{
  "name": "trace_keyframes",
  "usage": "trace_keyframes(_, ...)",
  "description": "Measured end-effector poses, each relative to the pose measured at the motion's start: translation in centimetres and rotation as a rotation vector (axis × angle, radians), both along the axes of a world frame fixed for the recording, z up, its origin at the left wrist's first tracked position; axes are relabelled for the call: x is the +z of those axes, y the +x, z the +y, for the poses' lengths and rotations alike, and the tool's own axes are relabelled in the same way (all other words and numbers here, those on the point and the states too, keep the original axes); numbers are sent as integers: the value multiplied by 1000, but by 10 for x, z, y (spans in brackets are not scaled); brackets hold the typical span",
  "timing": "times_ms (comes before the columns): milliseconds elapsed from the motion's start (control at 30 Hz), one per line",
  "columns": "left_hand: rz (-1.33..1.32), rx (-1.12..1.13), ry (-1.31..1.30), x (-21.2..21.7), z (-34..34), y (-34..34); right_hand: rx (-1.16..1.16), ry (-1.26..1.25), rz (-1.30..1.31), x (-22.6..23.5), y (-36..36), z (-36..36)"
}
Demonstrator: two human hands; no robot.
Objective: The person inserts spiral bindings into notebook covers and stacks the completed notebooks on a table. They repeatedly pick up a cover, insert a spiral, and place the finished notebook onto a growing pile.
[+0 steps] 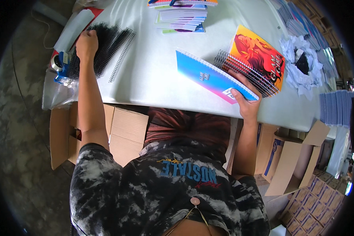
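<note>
My left hand (87,45) is closed at the far end of a pile of black spiral binding coils (104,51) on the left of the table; its fingertips are hidden among them. A single coil (122,55) lies along the pile's right edge. In my right hand (246,96) is a blue and pink notebook (208,76), held tilted by its right end, thumb on the cover. Punched holes run along its upper long edge, with no coil in them. Just behind it, spiral-bound notebooks (259,55) with an orange and red cover lie stacked.
A stack of notebooks (183,19) stands at the table's (153,74) far middle. Crumpled pale plastic wrapping (303,65) lies at right, near more notebook stacks (334,108). A blue and silver tool (59,65) sits left of the coils. Open cardboard boxes (128,133) stand below the near edge.
</note>
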State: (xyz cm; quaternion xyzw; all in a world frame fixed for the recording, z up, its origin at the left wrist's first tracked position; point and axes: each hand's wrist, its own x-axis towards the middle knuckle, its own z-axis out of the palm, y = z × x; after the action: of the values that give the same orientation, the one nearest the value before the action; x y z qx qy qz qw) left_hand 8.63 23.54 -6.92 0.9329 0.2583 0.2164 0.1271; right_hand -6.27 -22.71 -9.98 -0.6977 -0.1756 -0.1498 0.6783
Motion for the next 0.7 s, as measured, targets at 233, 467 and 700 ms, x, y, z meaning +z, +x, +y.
trace_keyframes(233,365,-785,15,-17,-87,-37,-16,-28,66,-20,-3,-15)
trace_keyframes(467,395,-458,163,-33,-70,-29,-46,-68,18,-10,-4,-7)
trace_keyframes(700,212,-1051,-684,11,-146,-74,-46,-64,55,-20,-2,-8)
